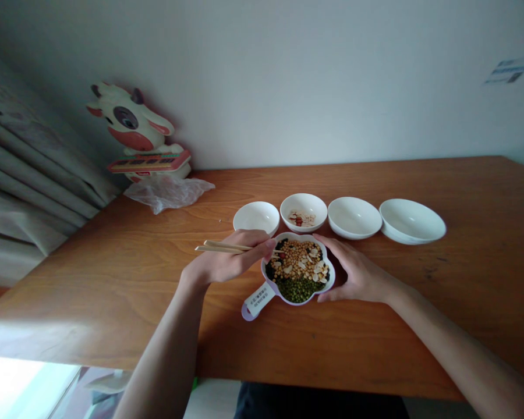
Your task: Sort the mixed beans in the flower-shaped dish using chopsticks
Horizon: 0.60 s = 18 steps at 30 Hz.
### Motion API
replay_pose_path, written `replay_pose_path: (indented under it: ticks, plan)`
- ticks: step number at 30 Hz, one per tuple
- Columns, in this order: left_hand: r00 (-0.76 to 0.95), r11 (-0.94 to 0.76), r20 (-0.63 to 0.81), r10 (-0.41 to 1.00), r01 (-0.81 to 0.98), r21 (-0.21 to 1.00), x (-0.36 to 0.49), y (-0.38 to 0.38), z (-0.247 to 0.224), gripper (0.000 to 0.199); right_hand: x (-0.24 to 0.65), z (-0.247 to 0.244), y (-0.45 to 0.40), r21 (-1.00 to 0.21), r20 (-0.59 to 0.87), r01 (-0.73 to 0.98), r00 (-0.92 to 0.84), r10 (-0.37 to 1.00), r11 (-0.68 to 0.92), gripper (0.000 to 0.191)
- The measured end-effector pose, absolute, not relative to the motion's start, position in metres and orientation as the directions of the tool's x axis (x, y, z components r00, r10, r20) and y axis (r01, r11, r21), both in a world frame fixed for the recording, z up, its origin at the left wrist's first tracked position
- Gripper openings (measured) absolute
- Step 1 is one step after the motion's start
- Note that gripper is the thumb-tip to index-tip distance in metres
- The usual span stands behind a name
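Note:
Two light wooden chopsticks (220, 247) are gripped in my left hand (233, 259). Their tips reach into a flower-shaped bowl (306, 302) with a lilac edge and a short, labelled handle (256, 301) pointing to the lower left. Inside lie yellow beans (296, 251), green beans (298, 289), dark beans and pale peanut pieces (320, 271). By the chopstick tips sits one reddish nut (282, 255). My right hand (360, 273) steadies the bowl's right side, fingers at the far rim and thumb at the near one.
Behind the flower-shaped bowl, a white bowl (303, 201) holds pale and reddish peanut pieces. White bowls flank it: one on the left (255, 210), two on the right (355, 216) (413, 220). A cow toy keyboard (151, 160) and crumpled clear plastic (168, 192) occupy the table's back left.

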State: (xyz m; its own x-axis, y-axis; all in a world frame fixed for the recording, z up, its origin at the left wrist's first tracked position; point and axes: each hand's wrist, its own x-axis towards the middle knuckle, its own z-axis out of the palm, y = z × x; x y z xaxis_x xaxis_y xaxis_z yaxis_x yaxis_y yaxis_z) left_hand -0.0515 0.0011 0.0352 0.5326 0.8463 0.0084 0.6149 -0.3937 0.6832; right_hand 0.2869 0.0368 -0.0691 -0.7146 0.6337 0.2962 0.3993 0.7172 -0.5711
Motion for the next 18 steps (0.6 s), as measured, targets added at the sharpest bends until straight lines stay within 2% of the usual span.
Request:
replay_pose_path:
  ticks: [18]
  plan:
    - [0.526,-0.432,0.06,0.848,0.622,0.653,-0.0484,0.0014,0.0318,0.052,0.2863,-0.0665,0.0369,-0.594,0.293,0.387,-0.713,0.638,0.705,0.135]
